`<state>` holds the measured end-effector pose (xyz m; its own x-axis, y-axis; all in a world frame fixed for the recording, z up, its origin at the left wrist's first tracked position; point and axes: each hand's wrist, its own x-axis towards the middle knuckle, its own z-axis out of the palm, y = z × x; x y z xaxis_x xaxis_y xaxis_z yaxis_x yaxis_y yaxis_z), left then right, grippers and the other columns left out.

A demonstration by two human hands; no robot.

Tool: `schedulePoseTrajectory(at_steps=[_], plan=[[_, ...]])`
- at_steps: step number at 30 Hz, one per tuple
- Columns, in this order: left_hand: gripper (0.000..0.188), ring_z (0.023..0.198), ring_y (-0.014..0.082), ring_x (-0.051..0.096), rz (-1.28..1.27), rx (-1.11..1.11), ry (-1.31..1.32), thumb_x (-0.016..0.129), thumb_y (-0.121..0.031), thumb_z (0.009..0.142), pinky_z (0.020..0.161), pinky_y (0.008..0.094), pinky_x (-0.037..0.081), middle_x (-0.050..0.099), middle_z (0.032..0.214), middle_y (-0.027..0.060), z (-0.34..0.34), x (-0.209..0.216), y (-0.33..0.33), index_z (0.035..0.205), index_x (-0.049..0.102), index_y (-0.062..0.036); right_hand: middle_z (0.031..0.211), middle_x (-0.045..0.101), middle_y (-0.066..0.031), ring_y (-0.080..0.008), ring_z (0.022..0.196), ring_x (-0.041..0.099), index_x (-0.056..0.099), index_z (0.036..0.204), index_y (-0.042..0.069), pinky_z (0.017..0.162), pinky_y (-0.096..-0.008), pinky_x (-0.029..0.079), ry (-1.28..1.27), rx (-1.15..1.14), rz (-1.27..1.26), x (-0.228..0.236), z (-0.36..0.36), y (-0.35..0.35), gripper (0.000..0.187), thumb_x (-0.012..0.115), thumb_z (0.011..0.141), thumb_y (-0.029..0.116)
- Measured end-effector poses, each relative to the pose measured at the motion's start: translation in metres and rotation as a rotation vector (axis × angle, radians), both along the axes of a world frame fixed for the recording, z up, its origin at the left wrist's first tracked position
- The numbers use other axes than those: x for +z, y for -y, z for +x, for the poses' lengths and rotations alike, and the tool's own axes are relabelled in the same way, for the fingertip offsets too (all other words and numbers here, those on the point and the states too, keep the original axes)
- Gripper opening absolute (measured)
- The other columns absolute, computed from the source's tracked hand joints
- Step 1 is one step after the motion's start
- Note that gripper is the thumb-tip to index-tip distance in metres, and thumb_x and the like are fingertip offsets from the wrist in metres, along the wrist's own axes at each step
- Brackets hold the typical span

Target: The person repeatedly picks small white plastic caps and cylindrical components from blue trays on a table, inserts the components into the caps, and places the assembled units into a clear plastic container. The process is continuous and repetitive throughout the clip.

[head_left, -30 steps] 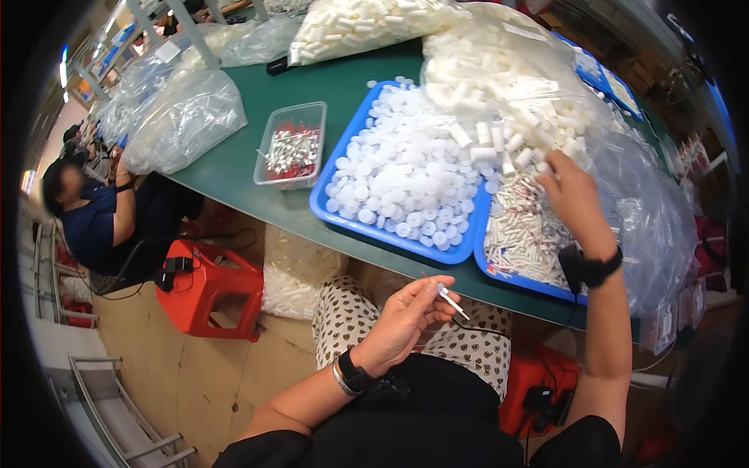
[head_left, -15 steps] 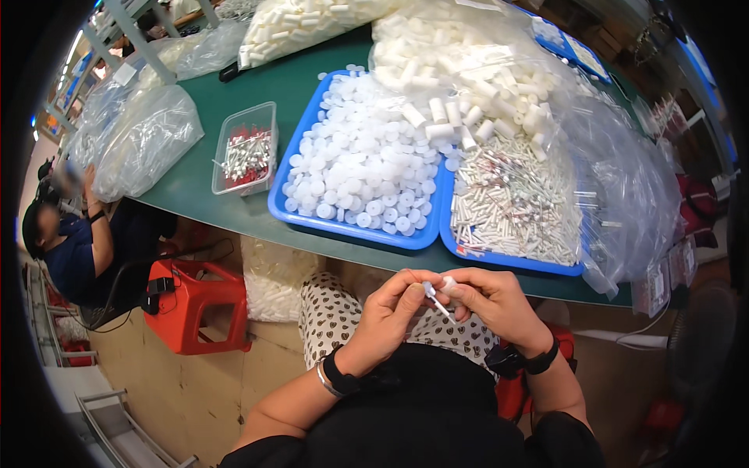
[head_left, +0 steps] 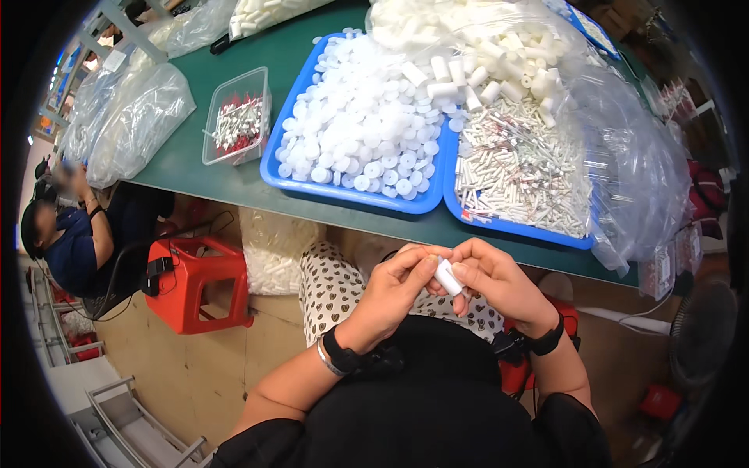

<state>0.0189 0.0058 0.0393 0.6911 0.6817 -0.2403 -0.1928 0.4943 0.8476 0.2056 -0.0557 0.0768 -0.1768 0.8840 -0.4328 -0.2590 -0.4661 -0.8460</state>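
My left hand (head_left: 396,287) and my right hand (head_left: 499,282) meet over my lap, in front of the table edge. Between their fingertips is a short white cylinder (head_left: 448,276), tilted, with its lower end pointing toward my right palm. Thumb and fingers of both hands pinch it from either side. Any thin stick or disc at its upper end is hidden by my fingers. Just beyond the hands lie a blue tray of translucent white discs (head_left: 359,117) and a blue tray of thin white sticks with fine wires (head_left: 523,171).
A clear plastic box (head_left: 237,117) with red and white parts stands left of the trays. Bags of thick white cylinders (head_left: 499,39) cover the back of the green table (head_left: 195,70). A red stool (head_left: 199,281) and a seated person (head_left: 70,242) are at the left.
The thin white stick with a disc, seen at my left fingers before, no longer shows. The white cylinder from my right fingers now sits between both hands. The view has shifted slightly.
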Motion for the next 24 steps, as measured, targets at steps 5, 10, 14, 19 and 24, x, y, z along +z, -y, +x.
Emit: schedulePoseTrajectory(at_steps=[5, 10, 14, 19, 24], plan=[[0.034, 0.086, 0.0087, 0.059, -0.019, -0.038, -0.095, 0.054, -0.013, 0.101, 0.080, 0.0243, 0.051, 0.061, 0.107, 0.0057, 0.000, 0.003, 0.002, 0.131, 0.055, 0.0040, 0.098, 0.066, -0.0134, -0.0130, 0.072, 0.066, 0.041, 0.110, 0.003, 0.063, -0.0259, 0.056, -0.029, -0.021, 0.058, -0.003, 0.000, 0.004, 0.018, 0.054, 0.099, 0.009], [0.036, 0.081, 0.0049, 0.060, -0.154, -0.072, -0.003, 0.062, -0.014, 0.098, 0.065, 0.0185, 0.048, 0.066, 0.106, 0.0061, 0.001, 0.006, -0.003, 0.131, 0.053, -0.0036, 0.089, 0.071, -0.0124, -0.0140, 0.073, 0.069, 0.051, 0.114, 0.001, 0.063, -0.0296, 0.055, 0.496, 0.030, 0.245, 0.029, 0.028, 0.008, 0.020, 0.056, 0.098, 0.012], [0.017, 0.077, 0.0079, 0.059, -0.310, -0.065, 0.121, 0.056, -0.020, 0.102, 0.066, 0.0223, 0.049, 0.067, 0.105, 0.0100, -0.004, -0.001, -0.005, 0.112, 0.054, -0.0069, 0.089, 0.066, -0.0167, -0.0363, 0.084, 0.064, 0.062, 0.107, 0.004, 0.073, -0.0452, 0.051, 1.937, -0.348, 0.607, 0.031, 0.114, 0.003, 0.019, 0.057, 0.089, 0.007], [0.020, 0.072, 0.0135, 0.058, -0.426, -0.149, 0.222, 0.051, -0.024, 0.103, 0.070, 0.0264, 0.051, 0.065, 0.101, 0.0143, 0.002, -0.003, -0.003, 0.111, 0.054, -0.0059, 0.093, 0.063, -0.0192, -0.0390, 0.087, 0.061, 0.058, 0.104, 0.002, 0.077, -0.0464, 0.051, 2.258, -0.198, 0.187, 0.016, 0.184, 0.006, 0.016, 0.058, 0.089, 0.008], [0.022, 0.076, 0.0130, 0.058, -0.401, -0.147, 0.178, 0.051, -0.022, 0.103, 0.071, 0.0265, 0.051, 0.064, 0.106, 0.0141, -0.002, 0.001, -0.011, 0.110, 0.056, -0.0018, 0.096, 0.061, -0.0201, -0.0385, 0.089, 0.061, 0.058, 0.109, 0.000, 0.077, -0.0456, 0.049, 2.141, -0.375, 0.291, 0.017, 0.178, 0.004, 0.021, 0.061, 0.089, 0.007]])
